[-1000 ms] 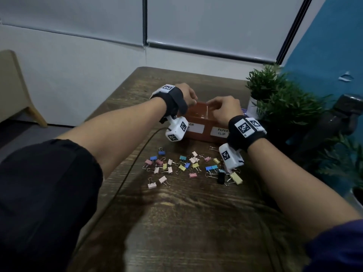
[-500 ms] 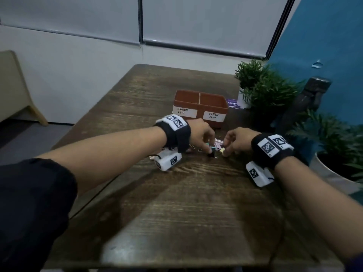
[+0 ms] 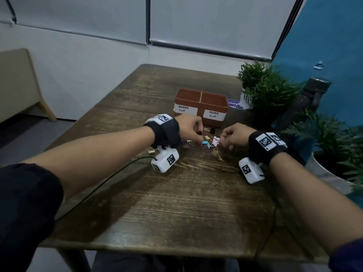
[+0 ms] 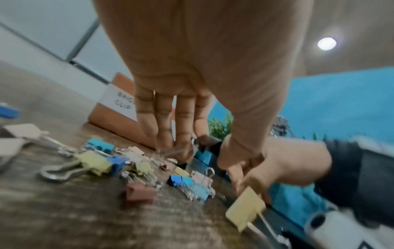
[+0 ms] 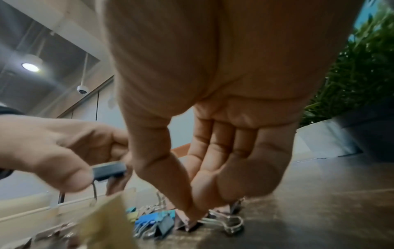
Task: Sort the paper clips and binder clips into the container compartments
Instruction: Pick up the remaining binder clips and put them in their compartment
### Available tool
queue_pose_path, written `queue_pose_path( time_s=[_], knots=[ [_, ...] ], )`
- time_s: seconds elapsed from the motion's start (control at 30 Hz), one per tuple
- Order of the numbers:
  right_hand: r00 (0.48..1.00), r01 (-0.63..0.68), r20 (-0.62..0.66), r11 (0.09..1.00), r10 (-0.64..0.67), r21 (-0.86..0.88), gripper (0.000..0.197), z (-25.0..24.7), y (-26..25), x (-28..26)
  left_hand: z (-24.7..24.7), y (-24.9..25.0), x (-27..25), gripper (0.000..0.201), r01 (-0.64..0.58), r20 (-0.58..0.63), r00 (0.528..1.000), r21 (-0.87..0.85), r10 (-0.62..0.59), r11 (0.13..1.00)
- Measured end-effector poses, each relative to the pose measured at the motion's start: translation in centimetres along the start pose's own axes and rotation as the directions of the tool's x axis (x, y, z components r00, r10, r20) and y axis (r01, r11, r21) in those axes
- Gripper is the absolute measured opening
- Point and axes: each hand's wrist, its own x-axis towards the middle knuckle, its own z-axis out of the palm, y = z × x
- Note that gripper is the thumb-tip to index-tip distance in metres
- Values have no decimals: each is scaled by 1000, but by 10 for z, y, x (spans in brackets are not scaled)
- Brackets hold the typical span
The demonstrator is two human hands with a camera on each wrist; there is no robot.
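I read "BINDER CLIP" and "PAPER CLIP" on the 2 labels of the brown container [image 3: 201, 103]. My left hand [image 3: 189, 127] pinches a black binder clip [image 5: 109, 170]. My right hand [image 3: 233, 135] pinches a clip in the pile of colored binder clips [image 3: 204, 143] on the table [image 3: 176, 203], just before the container.

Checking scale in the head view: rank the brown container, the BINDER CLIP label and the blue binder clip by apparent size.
1. Brown container, clearly largest.
2. BINDER CLIP label, a patch on its front wall.
3. Blue binder clip, smallest, though nearer the camera.
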Motion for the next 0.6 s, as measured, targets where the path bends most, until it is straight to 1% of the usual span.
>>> queue_pose_path(
  time_s=[0.1, 0.13, 0.17, 0.23, 0.27, 0.33, 0.4, 0.47, 0.5, 0.53, 0.6],
  knots=[
    [998, 61, -7, 998, -61, 3, 7, -3, -3, 1, -15, -10, -1, 18, 81, -100, 991, -115, -93, 990],
    [998, 58, -12, 998, -58, -4, 16, -2, -4, 0, -18, -12, 1, 18, 108, -113, 986, -145, -125, 984],
    [998, 55, 2, 998, -55, -35, 30, 0, -6, -1, -20, -12, 4, 20, 130, -116, 982, -148, -148, 980],
    [993, 78, 99, 983, -62, -165, 53, 6, -12, -6, -20, -7, 10, 21, 138, -103, 984, -92, -147, 986],
    [985, 99, 159, 971, -65, -216, 58, 10, -15, -9, -18, -2, 14, 18, 116, -84, 989, -40, -119, 992],
    [972, 135, 220, 956, -78, -260, 53, 17, -20, -11, -10, 10, 20, 15, 40, -4, 999, 80, -40, 996],
    [972, 160, 210, 946, -101, -283, 41, 17, -19, -11, -1, 18, 27, 15, -33, 95, 995, 137, 20, 990],
    [975, 165, 195, 936, -107, -311, 34, 14, -14, -12, 9, 19, 33, 27, -99, 156, 985, 139, 77, 985],
    [979, 148, 181, 934, -92, -324, 32, 11, -9, -12, 13, 18, 36, 30, -132, 183, 978, 153, 103, 979],
    [985, 118, 160, 936, -67, -332, 30, 9, -4, -11, 16, 16, 40, 30, -158, 216, 969, 169, 120, 973],
    [994, 38, 112, 951, -4, -306, 26, 3, 5, -11, 21, 11, 46, 20, -166, 261, 958, 180, 115, 970]
  ],
)
